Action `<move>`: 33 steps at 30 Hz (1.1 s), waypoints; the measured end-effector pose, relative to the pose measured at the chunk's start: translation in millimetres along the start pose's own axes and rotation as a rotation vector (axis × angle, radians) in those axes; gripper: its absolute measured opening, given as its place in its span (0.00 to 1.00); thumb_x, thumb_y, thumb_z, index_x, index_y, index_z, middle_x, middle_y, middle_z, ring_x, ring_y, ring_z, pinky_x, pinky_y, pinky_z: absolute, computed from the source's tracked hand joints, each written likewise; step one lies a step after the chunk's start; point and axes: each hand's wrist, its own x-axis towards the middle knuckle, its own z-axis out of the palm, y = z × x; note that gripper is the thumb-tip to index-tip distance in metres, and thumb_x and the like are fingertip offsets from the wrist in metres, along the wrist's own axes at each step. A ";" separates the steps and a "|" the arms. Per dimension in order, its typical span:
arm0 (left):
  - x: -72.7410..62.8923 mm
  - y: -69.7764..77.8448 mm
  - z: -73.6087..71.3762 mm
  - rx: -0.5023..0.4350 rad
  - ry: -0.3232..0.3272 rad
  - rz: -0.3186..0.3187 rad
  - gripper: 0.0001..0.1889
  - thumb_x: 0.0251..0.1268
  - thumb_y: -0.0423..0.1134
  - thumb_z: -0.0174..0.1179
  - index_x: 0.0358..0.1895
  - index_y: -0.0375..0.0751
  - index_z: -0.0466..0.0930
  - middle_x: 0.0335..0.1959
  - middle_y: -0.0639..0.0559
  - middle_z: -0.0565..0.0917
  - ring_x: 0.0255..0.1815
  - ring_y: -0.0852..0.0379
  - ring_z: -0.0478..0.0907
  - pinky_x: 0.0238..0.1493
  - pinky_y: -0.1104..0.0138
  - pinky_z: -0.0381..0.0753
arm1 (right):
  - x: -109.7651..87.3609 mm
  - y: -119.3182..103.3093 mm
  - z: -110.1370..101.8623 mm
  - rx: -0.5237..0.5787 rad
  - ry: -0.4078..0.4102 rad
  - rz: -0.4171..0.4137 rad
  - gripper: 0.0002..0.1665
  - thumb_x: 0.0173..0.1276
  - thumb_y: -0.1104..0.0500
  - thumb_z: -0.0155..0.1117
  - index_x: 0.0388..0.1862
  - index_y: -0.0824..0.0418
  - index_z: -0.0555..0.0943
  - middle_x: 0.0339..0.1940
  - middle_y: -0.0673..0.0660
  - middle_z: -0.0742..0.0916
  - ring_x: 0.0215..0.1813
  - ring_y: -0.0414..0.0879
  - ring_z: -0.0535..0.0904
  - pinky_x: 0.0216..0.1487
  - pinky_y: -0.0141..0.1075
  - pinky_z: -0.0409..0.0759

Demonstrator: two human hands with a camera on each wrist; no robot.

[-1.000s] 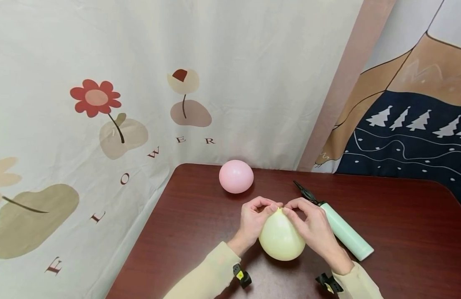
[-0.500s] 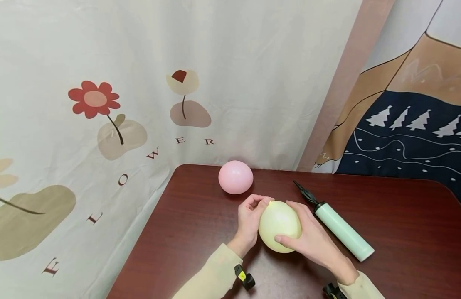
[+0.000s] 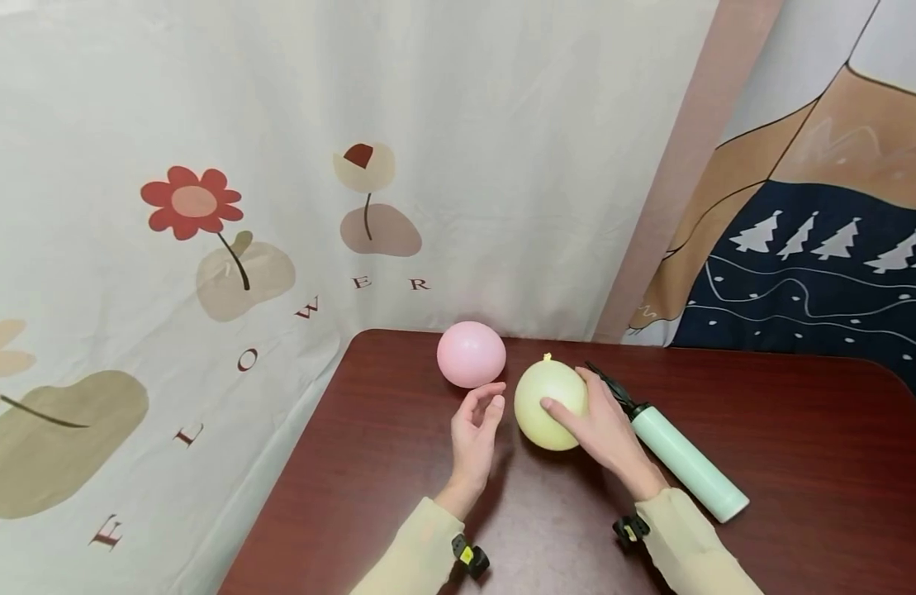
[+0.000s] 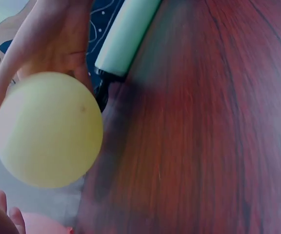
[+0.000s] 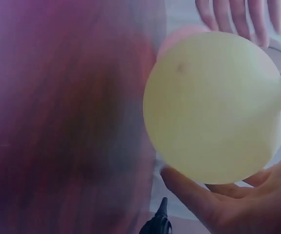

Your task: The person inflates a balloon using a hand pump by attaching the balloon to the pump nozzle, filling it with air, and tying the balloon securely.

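A round, pale yellow balloon [image 3: 543,413] with its knotted neck pointing away is gripped by my right hand [image 3: 609,430], thumb on the near side and fingers round the right. In the right wrist view the balloon [image 5: 213,107] fills much of the picture, fingers curved beneath it. My left hand [image 3: 474,442] is apart from it, to its left, fingers loosely bent and holding nothing. In the left wrist view a gap separates the left fingertips [image 4: 16,217] from the balloon [image 4: 48,131]. A pink balloon [image 3: 471,354] lies beyond the left hand.
A mint-green hand pump [image 3: 688,463] with a black nozzle lies on the dark red wooden table [image 3: 814,430], right of the right hand. Behind the table hang a white flower-print curtain [image 3: 502,165] and a dark blue cloth [image 3: 814,273] with white trees.
Both hands were pinching the yellow balloon's neck; the right hand moved round its side, then the left let go. The balloon has shifted away from me, and the left hand leftward.
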 end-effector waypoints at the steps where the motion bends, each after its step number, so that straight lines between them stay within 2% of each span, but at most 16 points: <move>1: 0.1 -0.3 -2.6 0.007 -0.001 0.014 0.12 0.73 0.28 0.61 0.55 0.27 0.82 0.55 0.25 0.81 0.58 0.52 0.81 0.59 0.70 0.78 | 5.3 -0.5 0.9 -0.005 0.000 0.008 0.59 0.65 0.25 0.64 0.79 0.63 0.61 0.71 0.66 0.73 0.65 0.61 0.75 0.60 0.58 0.76; 7: 1.9 -1.2 -15.7 0.067 0.005 0.070 0.11 0.73 0.27 0.61 0.54 0.28 0.82 0.53 0.31 0.84 0.58 0.48 0.82 0.59 0.70 0.78 | 32.6 -3.9 4.3 -0.048 0.027 0.027 0.59 0.65 0.22 0.60 0.77 0.64 0.64 0.65 0.68 0.78 0.63 0.63 0.75 0.58 0.58 0.75; 10: 2.4 -1.4 -19.4 0.084 0.005 0.084 0.10 0.72 0.27 0.62 0.53 0.28 0.82 0.53 0.32 0.84 0.58 0.49 0.82 0.58 0.70 0.78 | 43.0 -3.9 4.4 -0.072 0.039 0.038 0.59 0.65 0.22 0.59 0.75 0.66 0.66 0.62 0.70 0.79 0.63 0.66 0.75 0.59 0.58 0.74; 14: 2.7 -1.8 -21.6 0.107 0.004 0.098 0.09 0.71 0.27 0.62 0.52 0.29 0.83 0.53 0.34 0.85 0.57 0.53 0.81 0.57 0.71 0.78 | 52.4 -1.6 5.1 -0.109 0.038 0.055 0.58 0.66 0.22 0.56 0.72 0.69 0.68 0.58 0.71 0.81 0.61 0.67 0.76 0.56 0.56 0.75; 20: 2.8 -2.4 -21.6 0.142 0.001 0.124 0.09 0.71 0.27 0.62 0.51 0.30 0.84 0.52 0.35 0.85 0.55 0.50 0.82 0.55 0.73 0.78 | 58.7 -0.2 6.2 -0.131 0.063 0.054 0.52 0.68 0.23 0.55 0.64 0.68 0.73 0.49 0.68 0.83 0.54 0.67 0.78 0.50 0.54 0.76; 22: 3.1 -2.1 -21.7 0.148 -0.002 0.123 0.09 0.71 0.27 0.62 0.51 0.29 0.84 0.52 0.34 0.85 0.54 0.48 0.82 0.55 0.73 0.78 | 58.8 -0.8 5.4 -0.133 0.067 0.057 0.54 0.68 0.22 0.54 0.67 0.69 0.71 0.52 0.70 0.82 0.56 0.69 0.77 0.54 0.57 0.75; 25: 4.0 -2.3 -22.3 0.165 -0.007 0.112 0.09 0.71 0.27 0.63 0.51 0.29 0.83 0.52 0.35 0.85 0.55 0.45 0.81 0.56 0.71 0.77 | 57.6 -2.6 2.0 -0.137 0.065 0.068 0.59 0.68 0.21 0.52 0.74 0.70 0.66 0.63 0.73 0.78 0.64 0.71 0.72 0.62 0.63 0.71; 29: 5.5 -1.1 -23.4 0.225 -0.002 0.115 0.10 0.70 0.27 0.64 0.51 0.31 0.84 0.51 0.40 0.85 0.55 0.46 0.79 0.59 0.66 0.75 | 53.2 -6.6 -6.3 -0.126 0.049 0.073 0.63 0.69 0.20 0.49 0.80 0.70 0.58 0.74 0.73 0.70 0.73 0.72 0.65 0.69 0.67 0.65; 33: 8.7 2.2 -26.4 0.290 0.004 0.180 0.11 0.68 0.25 0.65 0.51 0.32 0.85 0.51 0.40 0.85 0.54 0.44 0.79 0.58 0.67 0.73 | 44.9 -11.6 -17.4 -0.114 0.035 0.053 0.64 0.69 0.19 0.47 0.82 0.68 0.55 0.79 0.71 0.66 0.76 0.70 0.61 0.72 0.67 0.61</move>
